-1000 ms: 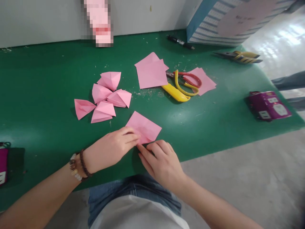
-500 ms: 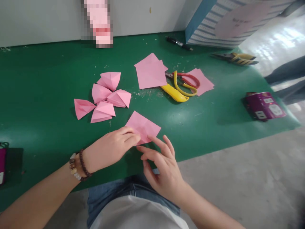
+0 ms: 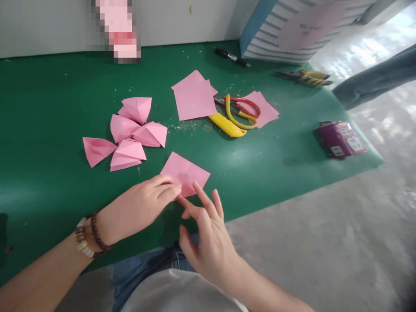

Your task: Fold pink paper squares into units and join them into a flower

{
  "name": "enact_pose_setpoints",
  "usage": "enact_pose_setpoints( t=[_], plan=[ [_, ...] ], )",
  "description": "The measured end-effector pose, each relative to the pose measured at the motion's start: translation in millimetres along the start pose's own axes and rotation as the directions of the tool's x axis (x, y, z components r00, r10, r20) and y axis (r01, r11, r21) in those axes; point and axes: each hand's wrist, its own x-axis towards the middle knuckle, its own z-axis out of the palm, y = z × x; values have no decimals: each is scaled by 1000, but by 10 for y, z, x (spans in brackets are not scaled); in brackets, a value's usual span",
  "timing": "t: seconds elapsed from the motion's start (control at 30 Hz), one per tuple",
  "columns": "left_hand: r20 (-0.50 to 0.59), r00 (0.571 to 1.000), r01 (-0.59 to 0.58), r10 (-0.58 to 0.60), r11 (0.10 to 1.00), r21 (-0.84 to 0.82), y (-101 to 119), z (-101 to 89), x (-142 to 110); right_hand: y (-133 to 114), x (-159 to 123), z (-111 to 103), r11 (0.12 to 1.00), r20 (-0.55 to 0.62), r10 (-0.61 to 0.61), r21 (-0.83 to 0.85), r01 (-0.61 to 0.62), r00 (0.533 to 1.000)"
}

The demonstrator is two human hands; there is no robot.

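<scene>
A creased sheet of pink paper (image 3: pixel 186 171) lies on the green tabletop in front of me. My left hand (image 3: pixel 136 208), with bead bracelets at the wrist, grips the near left edge of this sheet with its fingers pressed together. Spread fingers of my right hand (image 3: pixel 208 234) rest at the paper's near right edge, the thumb held well apart. Left of the sheet sits a cluster of several folded pink paper pieces (image 3: pixel 126 151). The left hand covers part of the sheet's near edge.
Flat pink sheets (image 3: pixel 193 97) lie farther back, beside scissors (image 3: pixel 242 112) and a yellow-handled cutter (image 3: pixel 229 125). More pink sheets (image 3: pixel 268 112) are under the scissors. A pen (image 3: pixel 232 57), pliers (image 3: pixel 305 77), a striped box (image 3: pixel 279 34) and a purple box (image 3: pixel 341 138) stand around the back and right.
My view has turned slightly right, so the table's contents sit farther left. The right thumb has moved away from its index finger. The left hand keeps its grip on the paper.
</scene>
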Motion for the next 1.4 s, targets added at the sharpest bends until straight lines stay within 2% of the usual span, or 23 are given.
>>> enact_pose_setpoints(
  t=[0.13,0.4,0.47,0.6,0.73,0.87,1.17,1.3,1.4],
  plan=[
    [-2,1000,-15,15,1000,6,4,-2,-14,60,7,-26,998,-7,47,-29,-48,999],
    [-29,999,-22,22,1000,12,7,9,-13,281,-71,-210,988,-132,119,-83,-131,984],
    [-23,1000,-7,7,1000,-10,5,2,-7,311,-40,-240,987,-195,103,-102,-125,975],
    [-4,999,33,-34,998,-49,9,-29,17,320,123,-203,975,-321,-26,-219,-48,947],
    [-5,999,39,-40,996,-79,27,-75,50,300,274,-63,940,-230,-23,-336,-57,973],
    [7,998,55,-54,991,-124,40,-99,72,256,314,55,925,-142,-22,-378,-34,990],
    [-46,999,13,-17,994,-105,34,-80,61,24,358,276,934,-99,-40,-359,2,994],
    [-11,999,41,-42,992,-123,36,-79,47,63,361,109,987,-102,-69,-149,53,992],
    [6,999,32,-32,994,-108,35,-54,33,339,373,-160,989,-269,-108,-130,75,957]
  ],
)
